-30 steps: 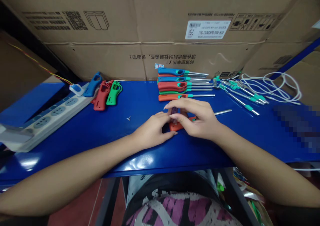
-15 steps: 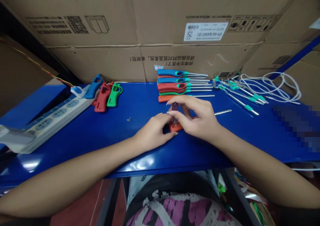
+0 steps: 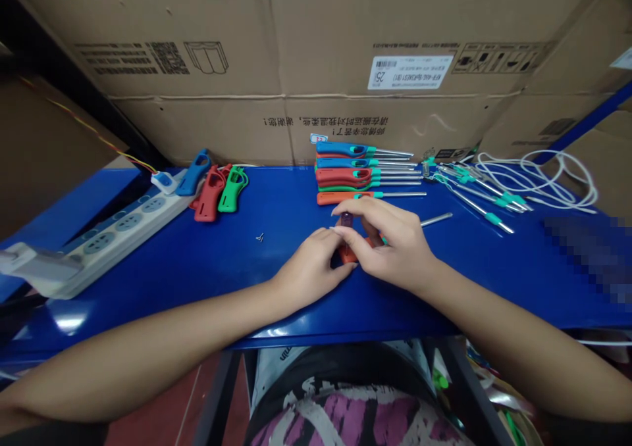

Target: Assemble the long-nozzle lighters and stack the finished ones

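An orange long-nosed gas lighter (image 3: 347, 254) lies on the blue table, its metal tube sticking out to the right past my right hand (image 3: 392, 237). The fingers of my left hand (image 3: 312, 266) are closed around the handle end of this lighter. Between thumb and fingertips, my right hand grips a small screwdriver with a dark purple handle (image 3: 347, 220), held upright over the handle. Its tip is hidden by my fingers. A few tiny screws (image 3: 259, 237) lie on the table to the left of my left hand.
Several assembled lighters (image 3: 344, 175) are stacked behind my hands. Blue, red and green handle shells (image 3: 230, 193) lie left, beside a white power strip (image 3: 126, 225). Metal tubes with teal parts (image 3: 486, 199) and a coiled white cable (image 3: 567, 170) are right. A cardboard box (image 3: 237, 120) stands behind.
The view has tilted up slightly, showing more of the box. My right fingers stay on the screwdriver, its handle seen a little lower; both hands keep nearly the same hold.
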A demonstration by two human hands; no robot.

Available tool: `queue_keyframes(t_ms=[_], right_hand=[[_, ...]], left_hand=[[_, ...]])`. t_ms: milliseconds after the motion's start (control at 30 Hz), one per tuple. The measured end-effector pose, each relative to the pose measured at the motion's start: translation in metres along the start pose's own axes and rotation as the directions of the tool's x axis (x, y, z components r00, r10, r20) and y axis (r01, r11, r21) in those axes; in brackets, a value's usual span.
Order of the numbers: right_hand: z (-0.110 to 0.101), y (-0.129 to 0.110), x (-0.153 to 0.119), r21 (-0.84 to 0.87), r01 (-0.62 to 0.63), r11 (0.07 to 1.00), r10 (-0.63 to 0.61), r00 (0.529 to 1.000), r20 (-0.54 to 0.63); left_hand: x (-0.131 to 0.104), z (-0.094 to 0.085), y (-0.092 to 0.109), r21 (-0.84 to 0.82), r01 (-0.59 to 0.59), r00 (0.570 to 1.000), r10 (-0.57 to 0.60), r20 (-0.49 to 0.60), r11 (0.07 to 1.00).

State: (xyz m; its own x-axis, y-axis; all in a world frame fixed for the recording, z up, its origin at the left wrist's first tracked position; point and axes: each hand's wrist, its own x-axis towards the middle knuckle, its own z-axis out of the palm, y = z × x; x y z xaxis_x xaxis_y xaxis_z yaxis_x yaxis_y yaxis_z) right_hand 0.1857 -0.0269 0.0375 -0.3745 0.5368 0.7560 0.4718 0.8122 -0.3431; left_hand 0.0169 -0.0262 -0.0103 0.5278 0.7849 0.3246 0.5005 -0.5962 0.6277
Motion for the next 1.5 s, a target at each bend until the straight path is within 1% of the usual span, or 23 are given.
queue_keyframes(t_ms=[133, 200, 267, 333, 400, 433, 500, 567, 633, 667, 700, 767, 833, 900, 1000, 1033, 1100, 1133, 1200, 1267, 1333, 1400, 1500], right_hand=[[0.000, 0.001, 0.000, 0.035, -0.022, 0.999, 0.022, 1.000, -0.003], [-0.003, 0.003, 0.003, 0.107, -0.094, 0.990, 0.095, 0.995, -0.009], [-0.012, 0.009, 0.007, 0.188, -0.186, 0.964, 0.200, 0.978, -0.059], [-0.027, 0.020, 0.010, 0.212, -0.244, 0.946, 0.280, 0.946, -0.161], [-0.049, 0.038, 0.008, 0.133, -0.262, 0.956, 0.289, 0.919, -0.267], [-0.061, 0.050, 0.005, 0.048, -0.263, 0.963, 0.265, 0.916, -0.302], [-0.086, 0.076, -0.008, -0.181, -0.251, 0.951, 0.190, 0.935, -0.299], [-0.107, 0.101, -0.024, -0.347, -0.143, 0.927, 0.065, 0.972, -0.228], [-0.121, 0.118, -0.042, -0.444, -0.138, 0.885, 0.056, 0.980, -0.192], [-0.126, 0.124, -0.051, -0.455, -0.075, 0.887, 0.008, 0.989, -0.147], [-0.129, 0.128, -0.059, -0.474, -0.068, 0.878, 0.009, 0.992, -0.125], [-0.131, 0.131, -0.073, -0.500, -0.105, 0.860, 0.061, 0.993, -0.102], [-0.131, 0.133, -0.085, -0.519, -0.177, 0.836, 0.173, 0.983, -0.056], [-0.132, 0.137, -0.096, -0.550, -0.231, 0.802, 0.304, 0.952, 0.042], [-0.134, 0.144, -0.105, -0.624, -0.221, 0.750, 0.425, 0.883, 0.198], [-0.134, 0.145, -0.105, -0.651, -0.208, 0.731, 0.442, 0.870, 0.219], [-0.134, 0.145, -0.100, -0.679, -0.184, 0.710, 0.440, 0.870, 0.224], [-0.133, 0.142, -0.096, -0.664, -0.167, 0.729, 0.420, 0.875, 0.241], [-0.129, 0.136, -0.083, -0.564, -0.127, 0.816, 0.369, 0.866, 0.338], [-0.123, 0.129, -0.069, -0.423, -0.116, 0.899, 0.331, 0.812, 0.481], [-0.118, 0.127, -0.057, -0.353, -0.124, 0.928, 0.317, 0.762, 0.564], [-0.114, 0.129, -0.048, -0.349, -0.126, 0.929, 0.322, 0.739, 0.592], [-0.112, 0.141, -0.038, -0.384, -0.124, 0.915, 0.343, 0.741, 0.577]], left_hand=[[0.002, -0.001, 0.002, -0.007, -0.011, 1.000, 0.011, 0.001, 1.000], [0.003, -0.005, 0.003, -0.007, 0.009, 1.000, -0.008, 0.019, 1.000], [0.006, -0.012, 0.003, -0.002, 0.038, 0.997, -0.038, 0.060, 0.999], [0.008, -0.022, 0.002, 0.017, 0.048, 0.992, -0.049, 0.120, 0.999], [0.010, -0.034, 0.000, 0.061, 0.031, 0.980, -0.042, 0.193, 0.998], [0.011, -0.040, -0.002, 0.091, 0.019, 0.972, -0.039, 0.231, 0.996], [0.012, -0.048, -0.005, 0.160, 0.017, 0.964, -0.058, 0.260, 0.987], [0.012, -0.053, -0.006, 0.222, 0.015, 0.958, -0.077, 0.276, 0.975], [0.013, -0.053, -0.007, 0.267, 0.019, 0.956, -0.096, 0.278, 0.963], [0.013, -0.053, -0.007, 0.284, 0.024, 0.955, -0.105, 0.277, 0.959], [0.013, -0.053, -0.006, 0.297, 0.025, 0.954, -0.112, 0.278, 0.955], [0.014, -0.052, -0.005, 0.308, 0.020, 0.952, -0.112, 0.284, 0.951], [0.015, -0.051, -0.005, 0.300, 0.009, 0.951, -0.101, 0.291, 0.954], [0.015, -0.052, -0.005, 0.295, 0.005, 0.952, -0.094, 0.291, 0.956], [0.016, -0.053, -0.007, 0.311, -0.003, 0.953, -0.091, 0.287, 0.950], [0.016, -0.053, -0.009, 0.318, -0.010, 0.955, -0.086, 0.285, 0.948], [0.018, -0.053, -0.013, 0.322, -0.025, 0.960, -0.068, 0.273, 0.946], [0.018, -0.053, -0.016, 0.315, -0.027, 0.964, -0.058, 0.258, 0.949], [0.020, -0.052, -0.022, 0.284, -0.019, 0.977, -0.042, 0.207, 0.959], [0.023, -0.051, -0.027, 0.251, -0.011, 0.989, -0.026, 0.146, 0.968], [0.026, -0.051, -0.032, 0.244, -0.026, 0.995, 0.002, 0.097, 0.970], [0.029, -0.052, -0.036, 0.254, -0.053, 0.998, 0.042, 0.049, 0.966], [0.038, -0.056, -0.041, 0.273, -0.097, 0.995, 0.104, -0.011, 0.957]])
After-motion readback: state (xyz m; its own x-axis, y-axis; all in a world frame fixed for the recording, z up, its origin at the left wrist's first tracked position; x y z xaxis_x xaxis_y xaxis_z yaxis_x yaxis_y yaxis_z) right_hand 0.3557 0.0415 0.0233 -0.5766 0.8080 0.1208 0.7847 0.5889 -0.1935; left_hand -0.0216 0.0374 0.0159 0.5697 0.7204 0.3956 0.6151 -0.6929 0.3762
